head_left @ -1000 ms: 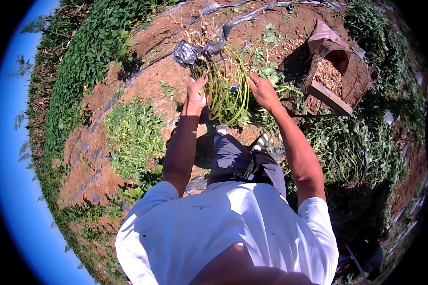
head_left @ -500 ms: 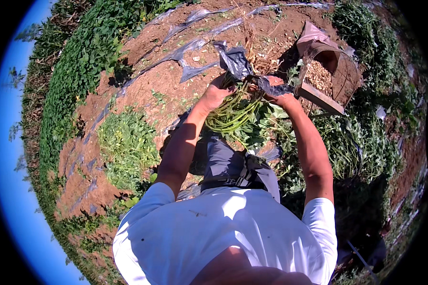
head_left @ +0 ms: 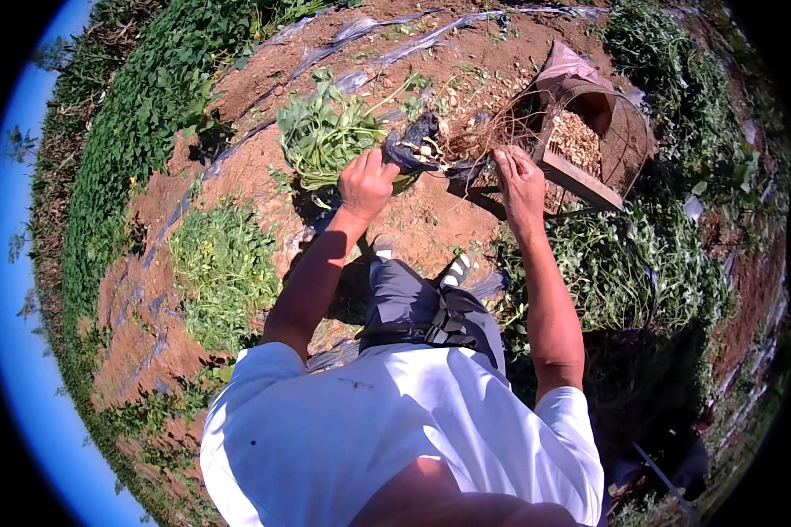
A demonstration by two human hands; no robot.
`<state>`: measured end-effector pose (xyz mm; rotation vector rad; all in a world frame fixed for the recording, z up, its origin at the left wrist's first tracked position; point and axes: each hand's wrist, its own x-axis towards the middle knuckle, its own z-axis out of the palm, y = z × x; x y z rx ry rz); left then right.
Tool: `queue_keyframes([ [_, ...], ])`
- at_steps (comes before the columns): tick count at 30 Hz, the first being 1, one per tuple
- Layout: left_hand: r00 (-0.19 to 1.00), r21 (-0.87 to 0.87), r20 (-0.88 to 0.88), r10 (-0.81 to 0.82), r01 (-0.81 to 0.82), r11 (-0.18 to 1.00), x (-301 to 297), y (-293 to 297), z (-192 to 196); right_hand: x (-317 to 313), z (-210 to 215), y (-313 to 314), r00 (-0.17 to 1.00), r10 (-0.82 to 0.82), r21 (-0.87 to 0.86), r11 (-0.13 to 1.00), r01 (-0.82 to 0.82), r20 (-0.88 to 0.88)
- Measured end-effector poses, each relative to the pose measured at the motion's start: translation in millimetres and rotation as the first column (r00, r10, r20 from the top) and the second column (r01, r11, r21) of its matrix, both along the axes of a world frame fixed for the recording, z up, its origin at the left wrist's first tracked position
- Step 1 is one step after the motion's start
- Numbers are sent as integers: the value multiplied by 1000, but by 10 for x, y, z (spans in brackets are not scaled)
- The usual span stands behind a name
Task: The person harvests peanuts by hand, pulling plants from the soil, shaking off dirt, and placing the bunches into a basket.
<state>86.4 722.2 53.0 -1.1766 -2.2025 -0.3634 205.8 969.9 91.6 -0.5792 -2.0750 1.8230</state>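
My left hand (head_left: 366, 183) is closed around the stems of a bunch of peanut plants (head_left: 330, 136). The leafy green tops point away to the left; the tangled brown roots (head_left: 470, 136) and a few pale pods spread to the right. Dark plastic film (head_left: 415, 145) is caught among the stems and roots just beyond my left hand. At the right side of the roots, my right hand (head_left: 520, 184) has its fingers pinched together. What lies between those fingertips is too small to make out.
A curved mesh container (head_left: 628, 140) with a wooden front board (head_left: 582, 180) stands right of my right hand, holding many peanuts (head_left: 576, 140). A pinkish sack (head_left: 571, 66) lies over its far end. Cut plants (head_left: 224, 268) lie at left; plastic strips (head_left: 351, 81) cross the soil.
The bunch has turned: its green stems hung toward me before, and now the leaves lie to the left and the roots to the right. My hands have moved farther apart.
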Motion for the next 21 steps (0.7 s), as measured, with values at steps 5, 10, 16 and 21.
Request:
queue_keyframes([
  [5,995,35,-94,-21,24,999,-62,-45,56,164,145,-327,918,387,461,833,-306,-89],
  [10,993,36,-105,-63,67,997,-117,-122,51,252,441,-489,954,107,390,921,12,-282],
  [16,993,1,-32,-116,116,993,-52,40,82,-67,380,-545,975,218,667,721,-189,41],
  [21,990,9,-54,-133,133,991,-81,106,80,-75,288,-469,968,241,669,707,-229,77],
])
